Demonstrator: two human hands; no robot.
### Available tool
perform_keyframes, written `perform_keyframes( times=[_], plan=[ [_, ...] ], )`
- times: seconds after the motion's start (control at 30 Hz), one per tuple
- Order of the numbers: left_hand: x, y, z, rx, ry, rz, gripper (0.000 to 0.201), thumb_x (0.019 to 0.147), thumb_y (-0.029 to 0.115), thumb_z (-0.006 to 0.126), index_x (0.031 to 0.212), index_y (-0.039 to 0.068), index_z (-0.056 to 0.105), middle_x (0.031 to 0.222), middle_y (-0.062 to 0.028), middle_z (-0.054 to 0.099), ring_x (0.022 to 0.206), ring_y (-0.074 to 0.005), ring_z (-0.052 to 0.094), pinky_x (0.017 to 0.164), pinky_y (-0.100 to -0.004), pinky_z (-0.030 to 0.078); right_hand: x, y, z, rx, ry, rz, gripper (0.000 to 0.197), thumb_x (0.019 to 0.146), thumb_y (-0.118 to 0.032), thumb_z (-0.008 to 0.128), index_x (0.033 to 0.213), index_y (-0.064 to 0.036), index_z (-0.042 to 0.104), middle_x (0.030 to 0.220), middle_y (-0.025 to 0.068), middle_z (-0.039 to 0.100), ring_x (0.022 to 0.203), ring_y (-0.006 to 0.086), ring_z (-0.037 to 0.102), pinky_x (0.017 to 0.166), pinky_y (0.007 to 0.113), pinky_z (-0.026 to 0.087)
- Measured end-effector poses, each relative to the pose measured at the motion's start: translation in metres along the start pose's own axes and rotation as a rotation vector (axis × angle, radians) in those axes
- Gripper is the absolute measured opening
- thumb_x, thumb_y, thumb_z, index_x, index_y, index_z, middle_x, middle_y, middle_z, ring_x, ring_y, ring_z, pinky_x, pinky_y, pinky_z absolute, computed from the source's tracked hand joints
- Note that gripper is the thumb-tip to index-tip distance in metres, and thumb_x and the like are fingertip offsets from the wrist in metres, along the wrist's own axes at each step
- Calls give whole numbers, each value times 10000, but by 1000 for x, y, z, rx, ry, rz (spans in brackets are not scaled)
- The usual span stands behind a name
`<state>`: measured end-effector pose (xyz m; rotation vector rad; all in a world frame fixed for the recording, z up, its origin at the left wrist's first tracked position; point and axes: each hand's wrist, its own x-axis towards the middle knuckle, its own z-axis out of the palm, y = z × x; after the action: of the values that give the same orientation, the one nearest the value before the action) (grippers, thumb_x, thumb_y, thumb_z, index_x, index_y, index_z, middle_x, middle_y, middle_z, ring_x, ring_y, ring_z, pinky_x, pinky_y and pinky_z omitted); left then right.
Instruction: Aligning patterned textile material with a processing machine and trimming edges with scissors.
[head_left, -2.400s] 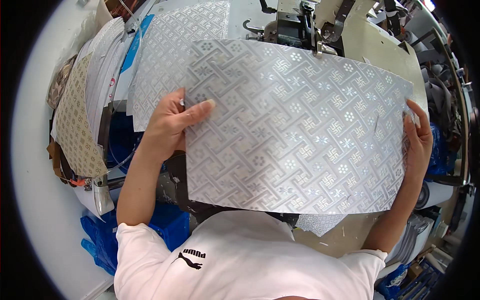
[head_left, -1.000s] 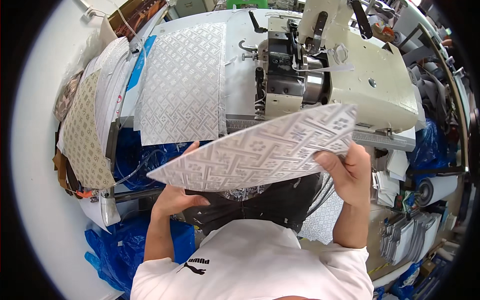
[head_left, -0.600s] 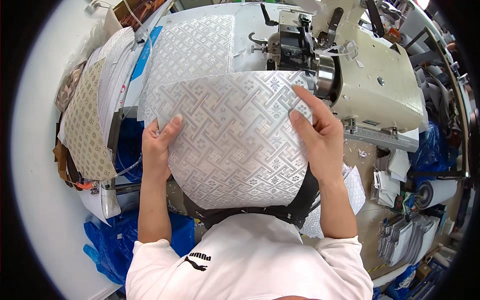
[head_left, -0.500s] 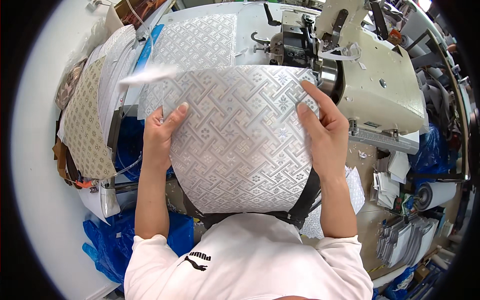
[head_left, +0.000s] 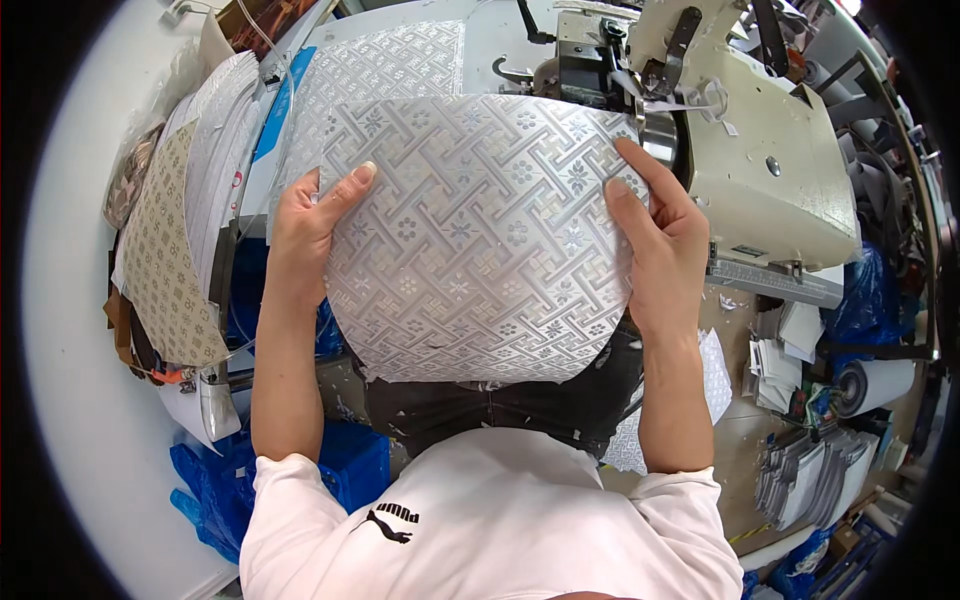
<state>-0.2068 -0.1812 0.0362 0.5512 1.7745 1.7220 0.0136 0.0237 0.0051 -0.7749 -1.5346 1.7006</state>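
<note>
Between my hands is a silvery patterned sheet (head_left: pixel 480 240) with embossed lattice lines and small flowers, its near edge over my lap. My left hand (head_left: pixel 315 225) grips its left edge, thumb on top and fingers hidden behind. On the right edge, my right hand (head_left: pixel 662 235) pinches it between thumb and forefinger. Just beyond the sheet's far right corner is the beige machine (head_left: pixel 770 180) with a metal cylinder (head_left: pixel 660 135). Flat on the worktable behind lies another sheet with the same pattern (head_left: pixel 400 60).
A fanned stack of sheets (head_left: pixel 170 250) with a tan patterned one outermost stands at the left. Blue plastic bags (head_left: pixel 215 490) lie below it. At the right, on the floor, are bundled grey-white pieces (head_left: pixel 815 475) and a roll (head_left: pixel 875 385). A white wall (head_left: pixel 80 330) borders the left.
Both hands have raised the sheet a little away from me, so more of my lap shows. My left hand has shifted slightly left. A blurred white scrap near the sheet's far left corner is gone.
</note>
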Motion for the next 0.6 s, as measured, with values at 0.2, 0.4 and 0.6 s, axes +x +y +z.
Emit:
perform_keyframes(
  times=[0.2, 0.4, 0.6],
  plan=[
    [0, -9, 7, -57, -22, -1, 381, 939, 242, 744, 1142, -70, 657, 1015, -149, 736, 837, -163, 730, 748, -286, 607, 1, -9, -5, 52, 10, -10, 383, 959, -87, 683, 1320, 31, 638, 774, -84, 507, 658, 3, 390, 561, 189, 283],
    [4, -16, 35, -4, -143, -44, 398, 948, 243, 735, 1165, -77, 643, 1023, -137, 737, 847, -156, 725, 756, -276, 602, 2, -12, -52, -132, 26, -20, 376, 962, -69, 678, 1324, 26, 638, 854, -30, 602, 719, 23, 490, 623, 186, 372],
    [3, -21, 101, -58, -248, -82, 351, 965, 219, 708, 1153, -73, 655, 1029, -122, 734, 862, -138, 715, 770, -253, 587, 6, -27, -117, -166, 102, 8, 361, 974, -72, 676, 1330, -21, 649, 963, 42, 711, 828, 50, 625, 744, 189, 494]
  ],
)
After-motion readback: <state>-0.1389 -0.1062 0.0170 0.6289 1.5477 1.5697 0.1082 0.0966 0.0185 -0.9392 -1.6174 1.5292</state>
